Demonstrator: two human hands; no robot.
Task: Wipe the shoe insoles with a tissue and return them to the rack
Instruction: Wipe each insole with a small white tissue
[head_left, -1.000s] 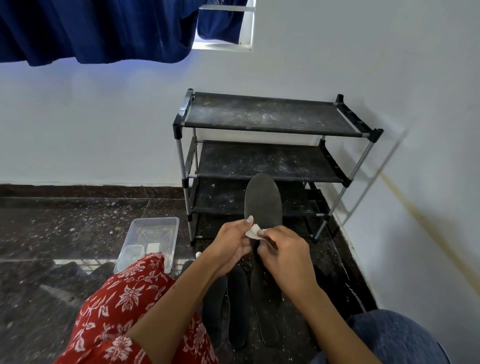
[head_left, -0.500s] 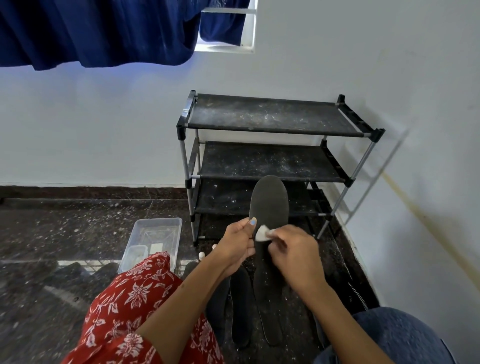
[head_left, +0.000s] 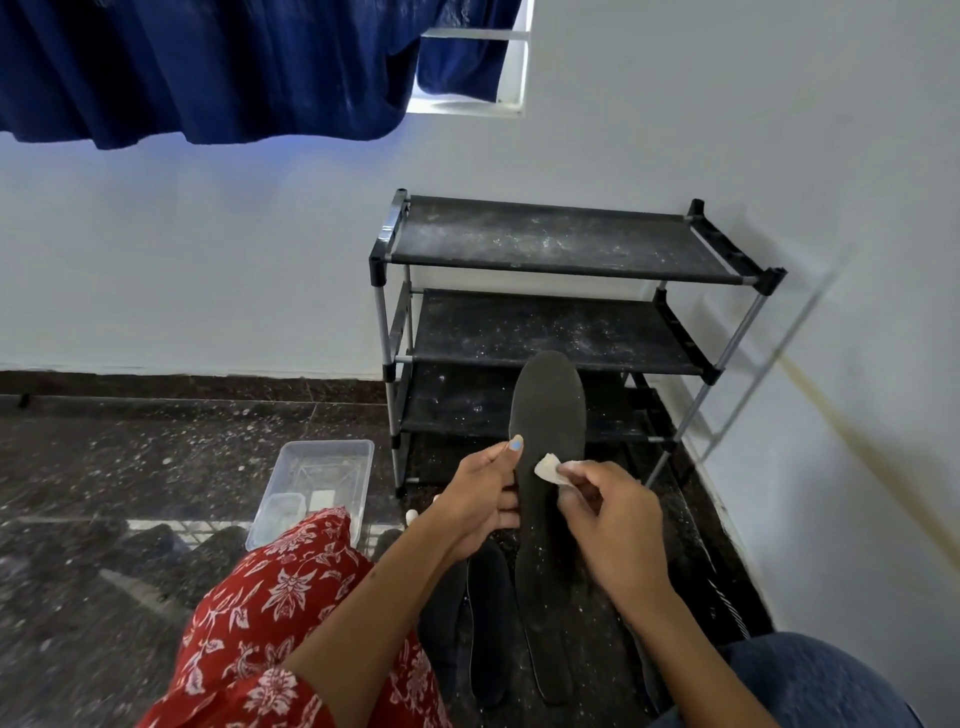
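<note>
— Where is the insole against the hands right now?

— I see the held insole (head_left: 548, 415) standing upright at centre frame, its rounded toe end up in front of the rack's lower shelves. The left hand (head_left: 480, 501) grips its left edge: the thumb lies on the front face, and the other fingers (head_left: 506, 512) curl round behind it.

— And the other hand?

— The right hand (head_left: 613, 519) sits just right of the insole, fingers pressed together in a pinch on a small crumpled tissue (head_left: 553, 467). The tissue touches the insole's front face about mid-length, just right of the left thumb's tip.

— Any other insoles?

— Yes, I make out more dark insoles (head_left: 491, 613) lying flat on the speckled floor (head_left: 156, 457), lower centre of the frame, under the wrists. I cannot count them surely; the arms cover part of them.

— The rack?

— The rack (head_left: 561, 249) stands against the white wall (head_left: 208, 249), centre right, with black dusty shelves on metal tubes. Nothing of the task rests on the shelves I can see.

— What else is around?

— A clear plastic tub (head_left: 332, 457) on the floor left of the rack, a dark blue curtain (head_left: 208, 62) across the upper left, red floral cloth (head_left: 260, 613) at lower left, blue fabric (head_left: 810, 680) at lower right.
</note>
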